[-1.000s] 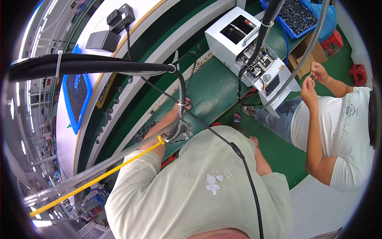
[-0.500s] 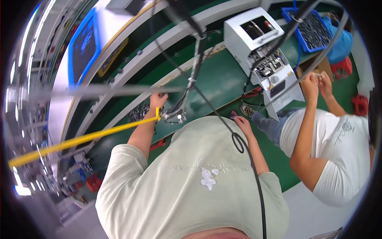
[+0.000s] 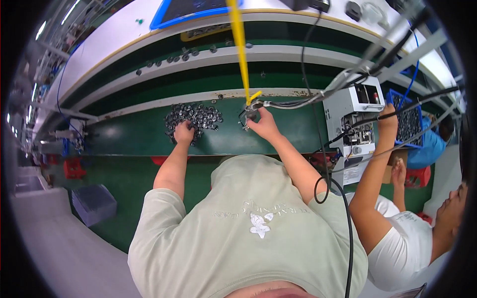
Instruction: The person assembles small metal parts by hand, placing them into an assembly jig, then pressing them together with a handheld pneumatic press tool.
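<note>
1. Our left hand point(image 3: 184, 133) touches the near side of the pile point(image 3: 199, 115), grip hidden; raking could scatter it.
2. Right of the pile, our right hand point(image 3: 265, 125) touches the tool point(image 3: 255, 106), grip unclear; a tugged cable point(image 3: 293, 104) could shift it.

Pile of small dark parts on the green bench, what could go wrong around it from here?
The left hand reaches into the loose pile, so parts might scatter off the green bench. The right hand is at the hanging metal device and could get pinched. The black cable crossing in front of the right sleeve might snag.
</note>
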Motion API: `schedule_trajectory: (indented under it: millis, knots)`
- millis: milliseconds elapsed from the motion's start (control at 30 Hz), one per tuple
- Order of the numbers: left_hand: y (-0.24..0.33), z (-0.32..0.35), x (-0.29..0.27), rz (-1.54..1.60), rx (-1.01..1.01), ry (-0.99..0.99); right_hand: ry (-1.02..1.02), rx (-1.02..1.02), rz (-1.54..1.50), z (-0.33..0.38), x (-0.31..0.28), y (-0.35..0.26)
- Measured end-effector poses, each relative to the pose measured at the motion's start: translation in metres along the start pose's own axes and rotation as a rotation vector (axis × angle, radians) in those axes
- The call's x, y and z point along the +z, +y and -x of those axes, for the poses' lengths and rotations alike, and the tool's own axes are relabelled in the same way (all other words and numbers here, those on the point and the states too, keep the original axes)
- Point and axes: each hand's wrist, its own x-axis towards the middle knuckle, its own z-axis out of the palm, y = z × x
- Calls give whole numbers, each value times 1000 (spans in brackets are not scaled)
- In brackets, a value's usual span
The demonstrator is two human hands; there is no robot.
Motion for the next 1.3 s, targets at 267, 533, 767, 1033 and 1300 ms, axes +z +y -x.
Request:
schedule_trajectory:
  millis: [267, 533, 767, 1033, 1300]
  knots:
    - [0, -7, 30, 76, 46, 25, 163, 100, -272, -4, 33, 39]
    - [-10, -15, 26, 274, 129, 216, 459, 134, -262, 6, 8, 3]
    - [81, -82, 34, 514, 587, 328, 462, 146, -127, 27, -12, 42]
    - [235, -152, 65, 470, 522, -150, 356, 339, -176, 45, -15, 19]
    - [279, -188, 104, 231, 618, -264, 319, 185, 385, 57, -21, 12]
